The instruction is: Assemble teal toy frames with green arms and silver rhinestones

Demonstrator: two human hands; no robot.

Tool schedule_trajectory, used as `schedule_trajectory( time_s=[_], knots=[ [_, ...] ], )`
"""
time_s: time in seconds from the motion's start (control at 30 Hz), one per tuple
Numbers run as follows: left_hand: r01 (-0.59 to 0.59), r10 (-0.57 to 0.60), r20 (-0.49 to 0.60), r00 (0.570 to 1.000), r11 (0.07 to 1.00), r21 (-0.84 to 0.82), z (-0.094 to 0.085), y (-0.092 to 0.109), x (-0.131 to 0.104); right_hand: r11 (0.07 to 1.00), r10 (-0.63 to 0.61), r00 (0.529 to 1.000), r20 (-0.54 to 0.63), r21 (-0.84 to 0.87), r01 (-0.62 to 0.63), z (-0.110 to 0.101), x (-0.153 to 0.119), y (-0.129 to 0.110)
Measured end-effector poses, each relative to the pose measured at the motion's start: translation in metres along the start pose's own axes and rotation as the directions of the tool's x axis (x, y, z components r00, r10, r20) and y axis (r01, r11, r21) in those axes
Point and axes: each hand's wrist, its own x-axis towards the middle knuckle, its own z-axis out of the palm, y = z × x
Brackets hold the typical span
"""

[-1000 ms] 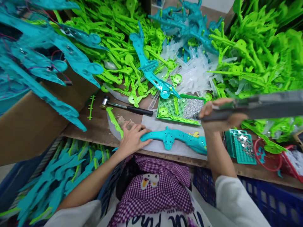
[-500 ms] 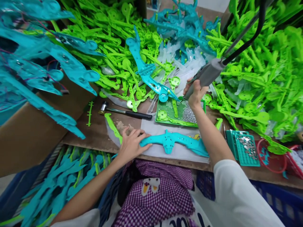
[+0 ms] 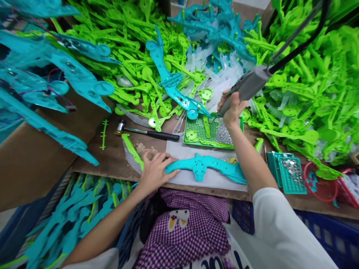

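Note:
A curved turquoise plastic part [image 3: 199, 170] with a raised middle lies on a white sheet at the table's front edge. My left hand [image 3: 157, 168] pinches its left end between thumb and fingers. My right hand [image 3: 233, 109] is wrapped around a grey electric screwdriver [image 3: 248, 89], its cable running up to the right. The screwdriver's tip points down and left, over a green perforated tray [image 3: 200, 129]. Small silver screws [image 3: 224, 133] are heaped in the tray's right side, and lime green parts lie in its left. My right forearm hides the turquoise part's right end.
A hammer [image 3: 151, 133] lies behind my left hand. Lime green parts [image 3: 303, 93] are piled high at the back and on both sides. Teal trays [image 3: 293, 175] of round metal pieces and a red basket [image 3: 320, 182] stand at right. Turquoise parts [image 3: 70, 213] fill a crate below left.
The view has shifted very slightly. Both hands keep their holds; the screwdriver stays over the tray of screws, its rear end tilted a little to the right.

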Motion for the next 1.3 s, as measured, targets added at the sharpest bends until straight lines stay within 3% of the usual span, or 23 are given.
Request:
schedule_trajectory(
  time_s=[0.13, 0.27, 0.37, 0.47, 0.77, 1.03, 1.17, 1.3],
  knots=[
    [0.006, -0.006, 0.001, 1.000, 1.000, 0.005, 0.000, 0.000, 0.000, 0.981, -0.029, 1.000, -0.011, 0.189, 0.031, -0.022, -0.015, -0.041],
    [0.012, -0.012, 0.013, 1.000, 1.000, 0.013, 0.001, -0.001, 0.000, 0.960, -0.015, 0.990, 0.139, 0.278, -0.025, -0.065, -0.073, -0.082],
    [0.012, -0.012, 0.024, 1.000, 1.000, 0.007, 0.002, -0.002, 0.001, 0.972, 0.057, 0.985, 0.164, 0.216, -0.092, -0.088, -0.119, -0.095],
    [0.025, -0.026, 0.018, 1.000, 1.000, 0.010, 0.003, -0.002, 0.001, 0.972, 0.091, 0.986, 0.141, 0.203, -0.119, -0.097, -0.142, -0.095],
    [0.027, -0.027, 0.020, 0.999, 1.000, 0.002, 0.001, 0.000, 0.001, 0.965, 0.151, 0.979, 0.139, 0.192, -0.176, -0.089, -0.138, -0.086],
    [0.026, -0.026, 0.027, 0.999, 1.000, 0.010, 0.002, 0.000, 0.001, 0.946, 0.133, 0.939, 0.318, 0.242, -0.216, -0.089, -0.137, -0.076],
    [0.027, -0.027, 0.032, 0.999, 1.000, 0.016, 0.002, 0.000, 0.001, 0.951, 0.048, 0.933, 0.356, 0.269, -0.152, -0.089, -0.141, -0.072],
    [0.023, -0.023, 0.018, 1.000, 1.000, 0.017, 0.002, -0.001, 0.001, 0.968, 0.104, 0.955, 0.279, 0.192, -0.162, -0.093, -0.140, -0.078]
  ],
)
